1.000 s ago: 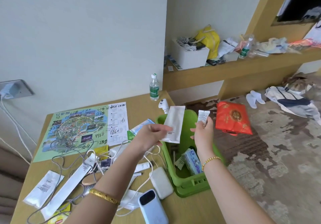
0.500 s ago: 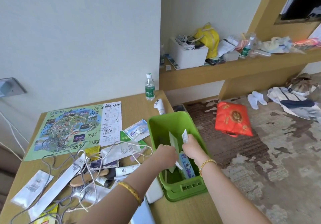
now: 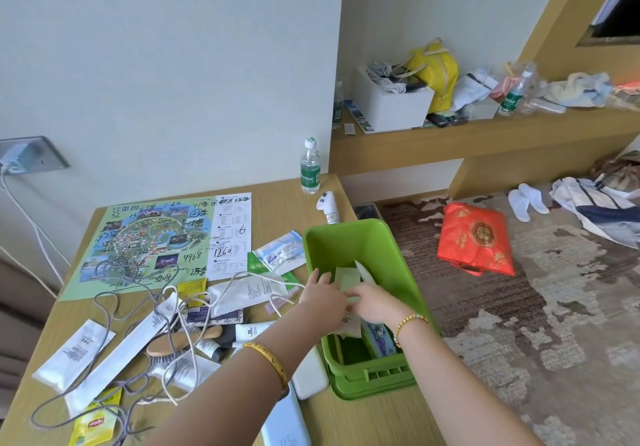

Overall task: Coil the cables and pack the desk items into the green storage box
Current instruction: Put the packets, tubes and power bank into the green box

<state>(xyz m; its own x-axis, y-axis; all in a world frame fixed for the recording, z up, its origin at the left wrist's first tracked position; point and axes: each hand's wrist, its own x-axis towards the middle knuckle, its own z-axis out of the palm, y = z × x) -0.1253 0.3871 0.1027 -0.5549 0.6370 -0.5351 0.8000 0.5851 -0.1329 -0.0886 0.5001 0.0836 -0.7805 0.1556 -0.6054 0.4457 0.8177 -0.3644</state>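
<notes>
Green storage box point(image 3: 349, 241) sits at the right edge of the counter point(image 3: 363, 421), long axis running from near edge toward the far edge, open top up, slotted end wall facing the person. Inside: pale paper sachets point(image 3: 348, 277) leaning on one another near the middle, and a small colourful pack point(image 3: 379, 336) lying along the box's length by the near end.

Both hands are down in the box, touching each other. Left hand point(image 3: 320, 295) comes in over the left wall, fingers pointing toward the far end, resting on the sachets; whether they curl round one I cannot tell. Right hand point(image 3: 372, 302) crosses from the right, fingers pointing left toward the other hand; its grip is hidden under the knuckles, cannot tell.

Left of the box, mid-counter: a white cable point(image 3: 239, 277) looping uncoiled across a white packet point(image 3: 247, 291), and a grey cable point(image 3: 107, 310) sprawled loose toward the near-left corner. A wooden hairbrush point(image 3: 183, 340), a white tube point(image 3: 252, 329) and long white wrappers lie among them. A white power bank point(image 3: 310, 374) lies just beside the box's left wall at its near end.

Far-left part of the counter: a printed map point(image 3: 152, 241), flat. Far edge: water bottle point(image 3: 310, 168), upright.
</notes>
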